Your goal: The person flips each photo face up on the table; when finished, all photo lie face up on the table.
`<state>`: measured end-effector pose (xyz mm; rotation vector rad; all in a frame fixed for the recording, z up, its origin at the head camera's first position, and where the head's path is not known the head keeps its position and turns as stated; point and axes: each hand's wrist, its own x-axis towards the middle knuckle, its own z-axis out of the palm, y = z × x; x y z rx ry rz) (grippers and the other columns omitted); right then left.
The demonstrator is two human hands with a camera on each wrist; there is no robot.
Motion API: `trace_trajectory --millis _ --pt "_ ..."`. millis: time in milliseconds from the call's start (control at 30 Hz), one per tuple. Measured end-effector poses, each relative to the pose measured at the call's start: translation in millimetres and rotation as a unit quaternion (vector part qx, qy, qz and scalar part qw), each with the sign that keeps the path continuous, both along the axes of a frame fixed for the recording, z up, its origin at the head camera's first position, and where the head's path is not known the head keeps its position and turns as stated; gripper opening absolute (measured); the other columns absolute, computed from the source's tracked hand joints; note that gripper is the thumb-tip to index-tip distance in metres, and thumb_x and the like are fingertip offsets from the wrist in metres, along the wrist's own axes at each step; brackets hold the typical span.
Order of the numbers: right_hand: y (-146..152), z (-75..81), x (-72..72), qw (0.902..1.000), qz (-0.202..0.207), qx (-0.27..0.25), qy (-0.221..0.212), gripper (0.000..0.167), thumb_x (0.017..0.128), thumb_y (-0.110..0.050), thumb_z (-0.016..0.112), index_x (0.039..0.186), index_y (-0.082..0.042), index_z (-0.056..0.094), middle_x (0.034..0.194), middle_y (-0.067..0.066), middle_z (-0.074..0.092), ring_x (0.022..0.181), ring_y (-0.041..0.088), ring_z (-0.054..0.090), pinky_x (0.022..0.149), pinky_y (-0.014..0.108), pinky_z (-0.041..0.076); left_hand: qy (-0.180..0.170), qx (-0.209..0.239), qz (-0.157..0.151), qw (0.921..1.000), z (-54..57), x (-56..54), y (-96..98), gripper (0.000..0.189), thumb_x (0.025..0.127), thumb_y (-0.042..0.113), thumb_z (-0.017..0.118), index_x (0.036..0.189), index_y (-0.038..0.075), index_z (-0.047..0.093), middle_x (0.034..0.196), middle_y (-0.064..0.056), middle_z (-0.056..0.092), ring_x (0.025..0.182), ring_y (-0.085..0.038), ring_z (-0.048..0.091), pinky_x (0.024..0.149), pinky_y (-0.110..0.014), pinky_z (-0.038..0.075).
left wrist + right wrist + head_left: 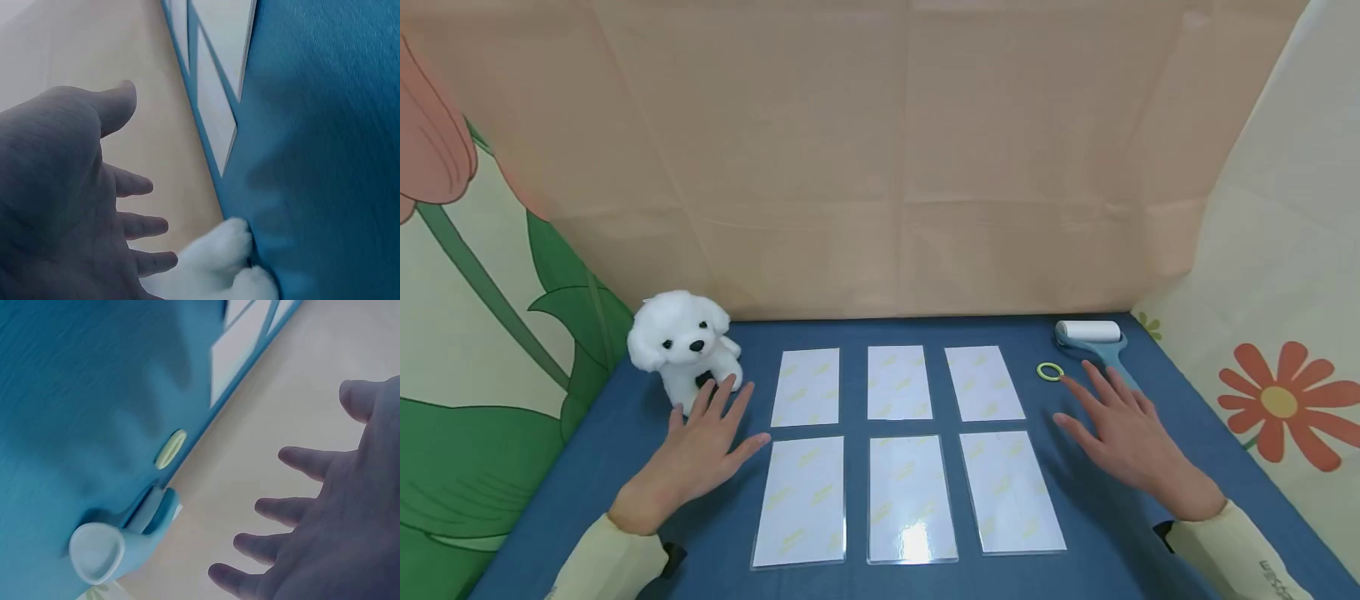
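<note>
My left hand [696,454] hovers over the blue cloth with its fingers spread, in front of a white plush dog [681,342]. The dog sits upright at the back left, its lower body partly hidden behind my fingertips. On the right, my other hand [1131,437] is held palm down, fingers apart and holding nothing. Just past its fingertips lie a small yellow-green ring [1049,372] and a lint roller [1090,332] with a white roll and a blue handle. The right wrist view shows the ring [170,449] and the roller's handle end [97,552] beyond the hand.
Several white cards with faint yellow marks lie in two rows between my hands, among them a front left card [801,500] and a back right card [984,383]. A beige cloth [895,167] hangs behind the blue tabletop [910,333]. Flower-printed sheets [1277,250] flank both sides.
</note>
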<state>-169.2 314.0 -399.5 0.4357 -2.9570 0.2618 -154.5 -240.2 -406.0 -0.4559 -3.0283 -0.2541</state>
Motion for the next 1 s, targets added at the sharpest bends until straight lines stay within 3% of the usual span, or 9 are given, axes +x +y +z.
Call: trace_trajectory --millis 433,667,1000 --pt "-40 2.2 2.7 0.9980 0.056 -0.009 0.030 0.064 0.101 -0.047 0.057 0.152 -0.008 0.047 0.160 0.025 0.028 0.146 0.051 0.019 0.106 0.072 0.023 -0.011 0.010 -0.007 0.9999 -4.7 -6.9 18.0 0.081 0.102 0.057 0.049 0.156 -0.001 0.034 0.157 -0.029 0.031 0.142 -0.054 0.027 0.102 -0.077 0.026" --pt "-62 -0.6 -1.7 0.9971 0.070 -0.007 0.029 0.064 0.099 -0.045 0.061 0.151 -0.010 0.049 0.159 0.025 0.030 0.146 0.051 0.021 0.109 0.071 0.021 -0.016 0.010 -0.001 0.9998 -9.7 -13.0 25.0 0.079 0.102 0.056 0.050 0.156 0.000 0.035 0.157 -0.029 0.031 0.143 -0.052 0.027 0.103 -0.076 0.026" --pt "-94 -5.4 -9.2 0.9952 0.092 -0.001 0.032 0.063 0.100 -0.050 0.055 0.152 -0.014 0.049 0.161 0.020 0.030 0.147 0.048 0.022 0.110 0.071 0.021 -0.023 0.021 0.006 0.9995 -12.4 -18.1 32.0 0.077 0.102 0.053 0.052 0.156 0.001 0.035 0.156 -0.029 0.033 0.143 -0.053 0.026 0.104 -0.074 0.026"
